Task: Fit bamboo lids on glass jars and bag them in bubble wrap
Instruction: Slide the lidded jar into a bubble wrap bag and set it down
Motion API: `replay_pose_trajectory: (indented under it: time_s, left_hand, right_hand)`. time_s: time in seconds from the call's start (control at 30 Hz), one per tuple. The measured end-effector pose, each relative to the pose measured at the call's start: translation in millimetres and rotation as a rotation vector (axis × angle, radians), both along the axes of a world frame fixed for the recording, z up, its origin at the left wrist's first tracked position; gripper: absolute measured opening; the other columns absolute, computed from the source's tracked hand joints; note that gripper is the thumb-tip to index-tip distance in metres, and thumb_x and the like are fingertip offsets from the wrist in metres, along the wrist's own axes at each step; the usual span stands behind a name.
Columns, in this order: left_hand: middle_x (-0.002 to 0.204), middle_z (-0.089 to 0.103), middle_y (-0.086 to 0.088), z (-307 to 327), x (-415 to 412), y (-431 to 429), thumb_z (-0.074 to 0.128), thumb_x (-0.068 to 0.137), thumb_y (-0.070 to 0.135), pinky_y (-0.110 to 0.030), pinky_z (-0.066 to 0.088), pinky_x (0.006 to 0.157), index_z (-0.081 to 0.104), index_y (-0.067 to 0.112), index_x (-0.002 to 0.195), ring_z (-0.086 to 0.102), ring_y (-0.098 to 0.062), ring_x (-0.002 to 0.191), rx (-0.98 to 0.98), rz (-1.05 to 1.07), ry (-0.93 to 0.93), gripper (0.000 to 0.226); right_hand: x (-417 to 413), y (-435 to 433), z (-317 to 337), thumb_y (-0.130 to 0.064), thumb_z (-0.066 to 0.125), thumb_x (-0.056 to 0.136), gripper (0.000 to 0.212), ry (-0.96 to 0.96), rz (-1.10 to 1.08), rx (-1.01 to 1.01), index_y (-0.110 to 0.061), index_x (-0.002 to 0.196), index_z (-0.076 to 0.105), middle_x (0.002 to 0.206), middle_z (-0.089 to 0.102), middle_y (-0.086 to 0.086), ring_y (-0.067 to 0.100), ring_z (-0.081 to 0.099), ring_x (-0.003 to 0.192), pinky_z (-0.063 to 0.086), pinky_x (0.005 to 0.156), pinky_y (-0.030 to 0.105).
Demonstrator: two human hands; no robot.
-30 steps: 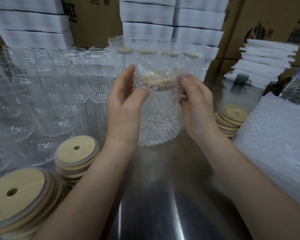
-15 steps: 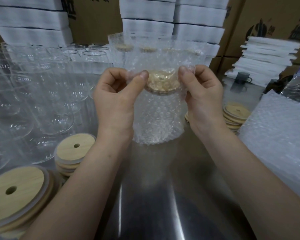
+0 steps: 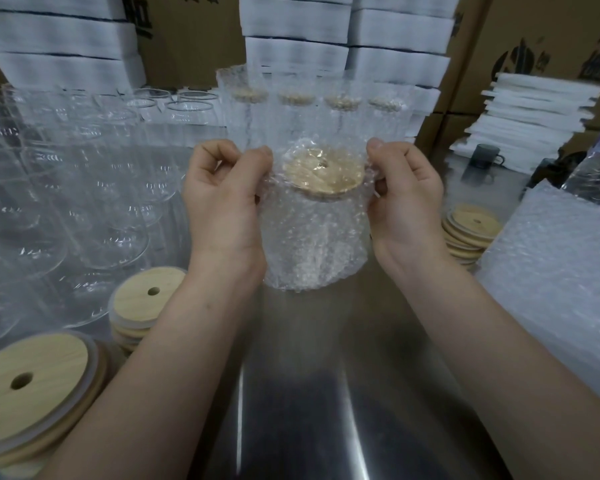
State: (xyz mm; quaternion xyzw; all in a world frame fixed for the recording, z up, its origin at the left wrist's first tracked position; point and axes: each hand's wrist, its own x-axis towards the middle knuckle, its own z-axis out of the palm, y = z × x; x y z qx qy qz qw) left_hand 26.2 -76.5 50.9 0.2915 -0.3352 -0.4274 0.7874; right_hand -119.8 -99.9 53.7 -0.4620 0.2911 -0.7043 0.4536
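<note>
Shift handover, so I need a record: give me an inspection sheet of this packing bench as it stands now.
Surface: steel table, reflective.
Job's things: jar with bamboo lid inside bubble wrap bag; empty jars on the left; lid stacks on the left and right; bagged jars behind; spare bags on the right.
Clutter: mug and water bottle, far right.
Hands: left hand and right hand each pinch the bag's mouth.
Cables: nothing seen.
Surroundings: white foam stacks, cardboard boxes.
</note>
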Motion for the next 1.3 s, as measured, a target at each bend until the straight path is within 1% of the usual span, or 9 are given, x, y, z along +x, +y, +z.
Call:
replay_pose_trajectory:
  time_s: [0.3,0.47,0.6,0.7,0.83,0.93,1.0,1.1,1.3]
  left_hand:
    - [0.087,0.068,-0.004,-6.2,-1.5,-3.6,0.061,0.089,-0.003,-0.025,0.048,0.076,0.075,0.019,0.086,0.058,-0.017,0.079,0.024,0.034,-0.042,0.026]
    - [0.111,0.072,-0.011,-17.0,-5.9,-8.3,0.063,0.092,0.002,-0.033,0.051,0.1,0.072,0.012,0.099,0.065,-0.022,0.113,0.051,0.066,-0.1,0.016]
    - [0.108,0.074,-0.009,-22.8,-11.5,-8.3,0.063,0.094,0.009,-0.038,0.051,0.101,0.072,0.005,0.108,0.067,-0.022,0.11,0.052,0.099,-0.131,0.018]
    - [0.119,0.07,-0.004,-28.4,-16.4,-6.7,0.056,0.099,0.014,-0.038,0.046,0.107,0.067,0.006,0.12,0.062,-0.014,0.118,0.05,0.099,-0.169,0.026]
    - [0.137,0.059,-0.007,-35.2,-19.8,-8.6,0.047,0.103,0.015,-0.043,0.038,0.114,0.057,0.009,0.134,0.052,-0.017,0.131,0.042,0.068,-0.173,0.033]
    - [0.139,0.057,-0.009,-36.5,-19.8,-7.6,0.048,0.097,0.023,-0.042,0.036,0.116,0.058,0.018,0.131,0.05,-0.018,0.133,0.024,0.051,-0.135,0.036]
    - [0.138,0.059,-0.007,-36.2,-21.6,-4.5,0.048,0.089,0.032,-0.035,0.037,0.114,0.065,0.03,0.116,0.052,-0.014,0.131,0.014,0.019,-0.074,0.032]
    - [0.13,0.064,0.005,-36.0,-21.7,-4.6,0.046,0.087,0.035,-0.028,0.036,0.112,0.068,0.032,0.106,0.053,-0.004,0.127,-0.037,-0.02,-0.055,0.03]
    - [0.135,0.059,0.002,-39.2,-18.2,-8.0,0.047,0.088,0.032,-0.032,0.034,0.116,0.06,0.028,0.117,0.05,-0.004,0.13,-0.083,0.025,-0.15,0.032]
  right_hand:
    - [1.5,0.9,0.9,0.005,0.057,0.092,0.021,-0.138,0.053,0.11,-0.014,0.084,0.057,0.063,0.06,-0.003,0.007,0.055,0.057,0.049,0.057,0.02]
    - [3.8,-0.3,-4.4,-0.002,0.057,0.096,0.021,0.116,-0.127,0.047,-0.018,0.094,0.071,0.088,0.068,0.002,0.02,0.059,0.086,0.053,0.088,0.036]
    - [3.4,-2.0,-8.7,-0.005,0.056,0.097,0.021,0.339,-0.333,-0.063,-0.02,0.099,0.071,0.089,0.07,-0.012,-0.002,0.063,0.08,0.053,0.076,0.017]
    - [6.3,-0.8,-15.4,-0.009,0.053,0.099,0.024,0.489,-0.373,-0.099,-0.014,0.116,0.07,0.103,0.069,-0.01,-0.007,0.062,0.096,0.047,0.085,0.012]
    - [13.2,1.1,-19.1,-0.035,0.059,0.095,0.056,0.607,-0.213,-0.082,-0.01,0.144,0.049,0.125,0.063,-0.004,-0.006,0.057,0.112,0.043,0.097,0.014]
    - [26.1,-0.3,-20.1,-0.071,0.066,0.066,0.109,0.733,-0.099,-0.001,-0.019,0.153,0.028,0.149,0.046,-0.002,0.008,0.044,0.136,0.038,0.113,0.034]
    - [34.9,-2.8,-18.1,-0.075,0.071,0.052,0.121,0.736,-0.106,0.038,-0.02,0.15,0.026,0.149,0.044,-0.001,0.013,0.043,0.137,0.039,0.112,0.041]
    - [35.5,-10.6,-12.2,-0.072,0.078,0.046,0.115,0.713,-0.147,0.115,-0.026,0.14,0.033,0.139,0.05,-0.004,0.013,0.048,0.13,0.042,0.109,0.04]
    - [35.3,-18.1,-5.6,-0.023,0.092,0.065,0.081,0.515,-0.006,0.139,-0.02,0.131,0.045,0.12,0.066,-0.005,0.004,0.065,0.108,0.052,0.097,0.026]
